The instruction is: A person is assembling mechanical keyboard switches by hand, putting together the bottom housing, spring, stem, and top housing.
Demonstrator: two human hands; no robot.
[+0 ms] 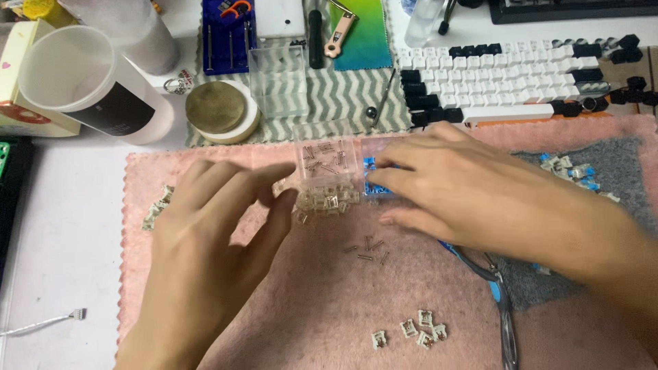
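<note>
**Switch Parts Sorting — Status at the Compartment Box**

Nearest the camera, five loose white switch housings (pixel 415 330) lie on the pink mat (pixel 329 301), unsorted, with a few small metal springs (pixel 367 250) scattered further up.

Progress, as judged: partly complete. The clear compartment box (pixel 336 171) already holds springs in one cell, clear housings in another and blue stems in a third. More parts wait at the mat's left edge (pixel 156 205) and on the grey pad (pixel 576 171) — so sorting remains.

Left hand (pixel 205 240): grip loosely open, fingers spread, fingertips touching or just beside the box's left side; nothing visibly held.

Right hand (pixel 466 192): fingers extended over the blue-stem cell; whether the grip pinches a part cannot be told — motion blur hides the fingertips.

The box sits between both hands, near the mat's upper edge. Blue-handled tweezers (pixel 504 301) lie under the right forearm.
</note>
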